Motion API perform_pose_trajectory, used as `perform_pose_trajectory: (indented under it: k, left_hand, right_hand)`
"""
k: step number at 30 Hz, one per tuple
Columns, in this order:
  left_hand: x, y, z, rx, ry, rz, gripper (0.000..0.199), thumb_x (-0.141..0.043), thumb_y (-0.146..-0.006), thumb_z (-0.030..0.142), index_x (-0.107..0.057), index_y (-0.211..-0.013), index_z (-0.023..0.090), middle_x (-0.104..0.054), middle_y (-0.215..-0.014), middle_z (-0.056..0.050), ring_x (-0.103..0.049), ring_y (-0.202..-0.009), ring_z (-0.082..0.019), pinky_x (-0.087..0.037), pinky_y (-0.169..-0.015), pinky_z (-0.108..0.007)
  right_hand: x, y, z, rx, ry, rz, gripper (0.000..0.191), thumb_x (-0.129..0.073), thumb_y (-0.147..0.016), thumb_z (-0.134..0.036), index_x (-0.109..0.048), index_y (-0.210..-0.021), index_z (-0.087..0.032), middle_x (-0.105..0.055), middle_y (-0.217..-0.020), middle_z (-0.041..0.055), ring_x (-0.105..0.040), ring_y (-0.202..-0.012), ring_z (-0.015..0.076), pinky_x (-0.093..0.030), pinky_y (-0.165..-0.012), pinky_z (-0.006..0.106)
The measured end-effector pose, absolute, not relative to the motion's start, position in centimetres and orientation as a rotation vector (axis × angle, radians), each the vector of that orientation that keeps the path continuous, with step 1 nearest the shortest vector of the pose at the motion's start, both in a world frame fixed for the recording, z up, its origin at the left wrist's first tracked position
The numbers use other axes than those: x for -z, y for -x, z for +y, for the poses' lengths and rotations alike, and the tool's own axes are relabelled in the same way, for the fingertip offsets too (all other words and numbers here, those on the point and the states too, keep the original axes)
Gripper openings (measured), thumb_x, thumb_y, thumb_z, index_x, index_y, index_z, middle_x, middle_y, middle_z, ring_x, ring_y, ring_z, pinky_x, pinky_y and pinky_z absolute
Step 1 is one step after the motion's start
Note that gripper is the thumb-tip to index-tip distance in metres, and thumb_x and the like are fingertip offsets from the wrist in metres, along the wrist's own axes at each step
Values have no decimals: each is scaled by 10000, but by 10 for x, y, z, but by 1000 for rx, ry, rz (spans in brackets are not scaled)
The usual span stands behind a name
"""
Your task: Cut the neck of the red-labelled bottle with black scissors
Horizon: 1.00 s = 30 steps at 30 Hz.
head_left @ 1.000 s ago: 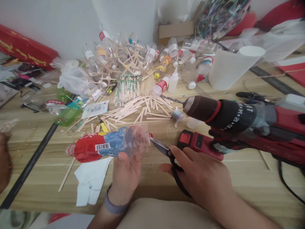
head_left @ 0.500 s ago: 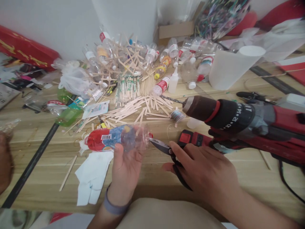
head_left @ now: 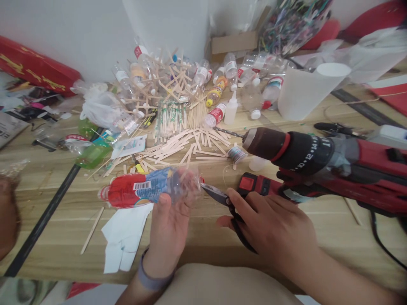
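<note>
My left hand is wrapped round a clear plastic bottle with a red and blue label, held on its side above the table. Its thumb lies along the near side; the other fingers are partly hidden behind the bottle. In my right hand is a pair of scissors with black handles. The blade tips point left and meet the right end of the bottle, by a small red spot; whether they touch it I cannot tell. Under the bottle's left part lies a white cloth or paper piece.
A red and black drill with a long bit reaches in from the right, above my right hand. Loose wooden sticks, a spool and many plastic bottles lie beyond. Another person's hand is at the left edge.
The bottle has turned a little in my left hand, its left end now slightly lower and farther left. My right hand with the scissors stays almost in place.
</note>
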<state>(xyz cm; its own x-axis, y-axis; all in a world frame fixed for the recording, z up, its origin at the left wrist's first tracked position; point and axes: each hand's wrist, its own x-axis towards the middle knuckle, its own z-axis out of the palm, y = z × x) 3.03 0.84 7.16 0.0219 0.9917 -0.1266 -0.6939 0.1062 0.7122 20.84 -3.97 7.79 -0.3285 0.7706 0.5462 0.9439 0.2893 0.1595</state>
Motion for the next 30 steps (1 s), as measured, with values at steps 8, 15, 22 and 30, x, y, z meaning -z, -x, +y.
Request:
perform_pose_trajectory:
  k: [8, 15, 22, 30]
  left_hand:
    - [-70, -30, 10, -1404, -496, 749, 184, -623, -882, 363, -729, -1027, 322, -742, -1116, 18, -653, -1135, -219, -546, -969, -375]
    - [-70, -27, 16, -1364, -370, 778, 244, -671, -825, 467, -725, -944, 262, -759, -1022, -22, -700, -1010, -211, -532, -943, -359]
    - [-77, -23, 26, -1450, -229, 741, 308, -614, -844, 535, -684, -845, 236, -749, -856, 4, -717, -851, -174, -580, -796, -294]
    - [-93, -28, 22, -1246, -86, 734, 421, -540, -867, 585, -676, -888, 187, -744, -843, -64, -718, -769, -198, -596, -708, -295]
  right_hand:
    - [-76, -202, -36, 555, 1535, -2145, 562, -280, -1048, -460, -702, -826, -163, -562, -512, 7, -476, -436, 136, -270, -531, 307]
    - [-61, -203, -39, 139, 1624, -1981, 657, -264, -965, -665, -664, -794, -173, -568, -494, -8, -547, -415, 148, -274, -456, 274]
    - [-44, -197, -49, -69, 1911, -2183, 190, -705, -825, -319, -685, -960, -186, -713, -737, 20, -658, -546, 194, -356, -459, 268]
    - [-36, -187, -44, -189, 1643, -2344, 251, -624, -851, -160, -653, -1100, -177, -702, -860, 47, -689, -680, 193, -508, -557, 269]
